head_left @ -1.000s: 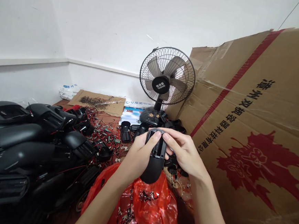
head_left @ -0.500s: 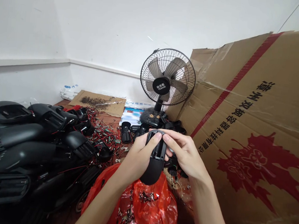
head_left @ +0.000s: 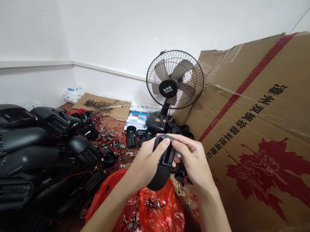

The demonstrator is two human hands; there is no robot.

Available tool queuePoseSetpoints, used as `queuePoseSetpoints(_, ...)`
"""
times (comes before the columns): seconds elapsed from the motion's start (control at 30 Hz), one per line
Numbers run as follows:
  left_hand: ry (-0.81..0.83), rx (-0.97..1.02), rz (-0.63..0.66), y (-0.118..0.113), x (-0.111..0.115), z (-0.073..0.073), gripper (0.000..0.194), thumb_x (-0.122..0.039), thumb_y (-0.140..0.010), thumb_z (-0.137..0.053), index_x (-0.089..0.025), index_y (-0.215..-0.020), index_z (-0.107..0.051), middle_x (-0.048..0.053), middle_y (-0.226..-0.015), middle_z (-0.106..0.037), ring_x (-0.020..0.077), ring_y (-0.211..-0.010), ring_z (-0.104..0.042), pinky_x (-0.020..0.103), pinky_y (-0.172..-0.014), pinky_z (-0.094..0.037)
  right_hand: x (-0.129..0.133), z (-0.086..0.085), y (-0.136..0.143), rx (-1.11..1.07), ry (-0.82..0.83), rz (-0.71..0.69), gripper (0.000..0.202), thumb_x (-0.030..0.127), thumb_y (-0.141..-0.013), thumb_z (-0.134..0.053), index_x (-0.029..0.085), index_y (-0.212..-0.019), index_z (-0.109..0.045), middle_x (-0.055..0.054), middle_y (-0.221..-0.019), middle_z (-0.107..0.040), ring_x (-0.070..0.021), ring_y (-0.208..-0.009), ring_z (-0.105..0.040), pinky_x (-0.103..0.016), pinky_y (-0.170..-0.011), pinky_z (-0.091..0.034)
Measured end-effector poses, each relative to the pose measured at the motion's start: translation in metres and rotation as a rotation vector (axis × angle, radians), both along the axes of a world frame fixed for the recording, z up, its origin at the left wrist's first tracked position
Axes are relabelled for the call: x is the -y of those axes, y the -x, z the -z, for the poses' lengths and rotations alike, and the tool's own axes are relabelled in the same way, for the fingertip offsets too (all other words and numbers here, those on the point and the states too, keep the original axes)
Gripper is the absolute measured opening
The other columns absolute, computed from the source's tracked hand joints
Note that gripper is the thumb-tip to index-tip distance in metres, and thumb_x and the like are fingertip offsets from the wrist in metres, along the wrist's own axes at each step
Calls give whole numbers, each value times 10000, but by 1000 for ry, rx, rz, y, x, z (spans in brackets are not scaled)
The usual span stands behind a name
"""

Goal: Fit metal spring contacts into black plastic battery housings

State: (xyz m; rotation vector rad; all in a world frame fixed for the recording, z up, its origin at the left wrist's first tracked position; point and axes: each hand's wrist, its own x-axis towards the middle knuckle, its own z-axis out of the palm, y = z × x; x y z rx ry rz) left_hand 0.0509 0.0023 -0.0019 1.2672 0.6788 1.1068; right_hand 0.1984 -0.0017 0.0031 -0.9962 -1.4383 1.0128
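A black plastic housing (head_left: 159, 177) with an open battery compartment is held upright between both hands, its rounded end pointing down. My left hand (head_left: 148, 158) is closed on its left side, the thumb lying across the upper compartment. On the right edge, my right hand (head_left: 192, 154) grips it near the top with thumb and fingers. Something pale shows behind the right fingers, too hidden to name. Directly below is a red plastic bag (head_left: 163, 213) with many small metal pieces (head_left: 134, 225) on it.
Piled black housings (head_left: 25, 156) fill the left side. Loose red wires and small parts (head_left: 113, 137) lie behind them. A fan (head_left: 173, 81) stands at the back, near a cardboard sheet (head_left: 104, 106). A large cardboard box (head_left: 250, 137) walls off the right.
Both hands keep their hold on the housing, and the thumbs have shifted only very slightly. The whole view has moved a little.
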Motion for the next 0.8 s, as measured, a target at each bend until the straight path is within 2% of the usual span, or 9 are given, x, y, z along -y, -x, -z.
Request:
queuePoseSetpoints(0.33,-18,-12,-46,1,-3,4,360,-468,-984,-575,-138,-1035,-710,28,-749,-687,147,-646,-623,252,-638,-525,0,6,17,-19,-27,166,289,348,-903,-633,200,-1045,-836,-6,-614,-607,-86,-442,-386,-209,-388,-392)
queuePoseSetpoints(0.47,-25,-24,-39,3,-4,5,366,-468,-996,-558,-135,-1051,-698,38,-780,-702,147,-673,-632,245,-649,-526,-4,10,15,-26,-32,144,285,345,-912,-628,204,-1050,-834,-6,-619,-631,-79,-416,-381,-208,-381,-383)
queuePoseSetpoints(0.53,-35,-38,-16,4,-4,4,373,-472,-1004,-545,-134,-1073,-690,46,-794,-709,150,-691,-641,246,-659,-525,-4,8,11,-10,-37,105,284,330,-919,-617,211,-1067,-828,-21,-705,-696,-76,-416,-395,-218,-394,-405)
queuePoseSetpoints(0.6,-55,-51,32,4,-3,4,366,-456,-1007,-547,-137,-1138,-669,52,-824,-718,160,-721,-657,259,-686,-535,-3,4,6,7,-59,61,289,302,-924,-586,228,-1075,-821,-52,-961,-773,-82,-445,-457,-229,-399,-416)
queuePoseSetpoints(0.63,-72,-59,56,4,-2,4,357,-439,-1005,-552,-139,-1169,-657,54,-840,-720,165,-737,-663,269,-702,-541,-2,2,4,21,-86,38,288,287,-921,-575,235,-1067,-818,-60,-1110,-770,-99,-499,-528,-236,-417,-436)
queuePoseSetpoints(0.7,-121,-84,81,4,-1,3,311,-394,-998,-564,-145,-1160,-656,57,-865,-719,177,-777,-673,282,-735,-545,0,-1,2,61,-162,-3,268,259,-907,-581,241,-1038,-813,-51,-1272,-731,-173,-754,-685,-263,-540,-527)
queuePoseSetpoints(0.77,-168,-115,75,3,1,3,239,-360,-985,-579,-153,-1055,-676,52,-853,-710,181,-793,-669,279,-740,-538,2,-4,1,109,-207,-26,247,234,-903,-592,244,-1030,-804,-40,-1265,-738,-243,-1053,-699,-324,-743,-588)
queuePoseSetpoints(0.8,-181,-128,69,3,1,2,207,-345,-976,-591,-158,-999,-677,47,-838,-705,179,-791,-665,274,-737,-534,2,-4,2,128,-208,-32,244,225,-908,-593,246,-1039,-799,-36,-1243,-746,-258,-1132,-680,-352,-815,-590)
